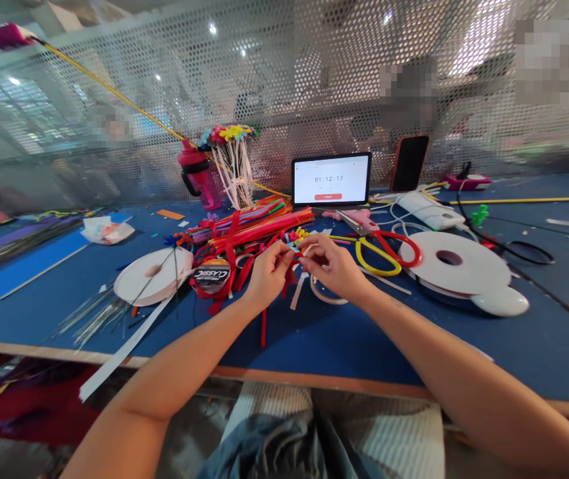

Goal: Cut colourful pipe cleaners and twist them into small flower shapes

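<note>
My left hand (270, 269) and my right hand (333, 266) meet over the middle of the table, fingertips pinched close together. Between them runs a short red pipe cleaner (300, 255), mostly covered by the fingers. Just behind the hands lie small twisted pipe-cleaner pieces (291, 236) in blue, pink and yellow. A bundle of pink and red pipe cleaners (269, 223) rests behind my left hand. Below that hand, a single red pipe cleaner (263, 327) lies on the table. A roll of white tape (328, 294) is partly hidden by my right hand.
Yellow-and-red-handled scissors (379, 256) and a white ribbon spool (484, 263) lie right. Another ribbon spool (137, 283), thin wires (97, 319) and a round black-labelled item (211, 276) sit left. Behind stand a tablet (331, 179), a phone (410, 164), pipe-cleaner flowers (234, 133) and a pink bottle (199, 176).
</note>
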A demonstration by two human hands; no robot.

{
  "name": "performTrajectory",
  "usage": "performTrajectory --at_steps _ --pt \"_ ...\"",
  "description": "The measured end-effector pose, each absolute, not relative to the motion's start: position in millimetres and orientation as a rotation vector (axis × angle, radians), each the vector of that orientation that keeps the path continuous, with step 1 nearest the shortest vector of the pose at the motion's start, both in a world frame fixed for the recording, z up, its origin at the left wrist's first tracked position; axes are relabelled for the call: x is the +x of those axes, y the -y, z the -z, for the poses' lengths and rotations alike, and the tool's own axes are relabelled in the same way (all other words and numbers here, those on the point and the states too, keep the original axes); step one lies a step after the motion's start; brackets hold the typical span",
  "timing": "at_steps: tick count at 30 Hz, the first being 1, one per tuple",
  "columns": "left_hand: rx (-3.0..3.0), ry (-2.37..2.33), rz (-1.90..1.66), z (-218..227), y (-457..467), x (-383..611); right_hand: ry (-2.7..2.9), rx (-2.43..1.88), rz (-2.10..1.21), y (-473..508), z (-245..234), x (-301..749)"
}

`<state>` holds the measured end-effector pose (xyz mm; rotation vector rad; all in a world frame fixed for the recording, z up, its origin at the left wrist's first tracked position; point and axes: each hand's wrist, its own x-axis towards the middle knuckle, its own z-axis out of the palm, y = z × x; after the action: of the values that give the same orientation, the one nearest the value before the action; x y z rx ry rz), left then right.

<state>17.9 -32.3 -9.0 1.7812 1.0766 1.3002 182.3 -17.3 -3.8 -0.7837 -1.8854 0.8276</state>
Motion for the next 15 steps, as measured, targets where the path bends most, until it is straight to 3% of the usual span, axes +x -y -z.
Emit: performTrajectory --at_steps 8,15 --pt "1.718 -0.983 -1.239 10.4 34.6 19.5 2.239 -0.725 -0.158 15.4 -0.9 192.4" --pt "1.864 -1.028 -1.195 6.5 37.3 18.4 2.345 -0.719 -0.029 15.0 0.0 193.4"
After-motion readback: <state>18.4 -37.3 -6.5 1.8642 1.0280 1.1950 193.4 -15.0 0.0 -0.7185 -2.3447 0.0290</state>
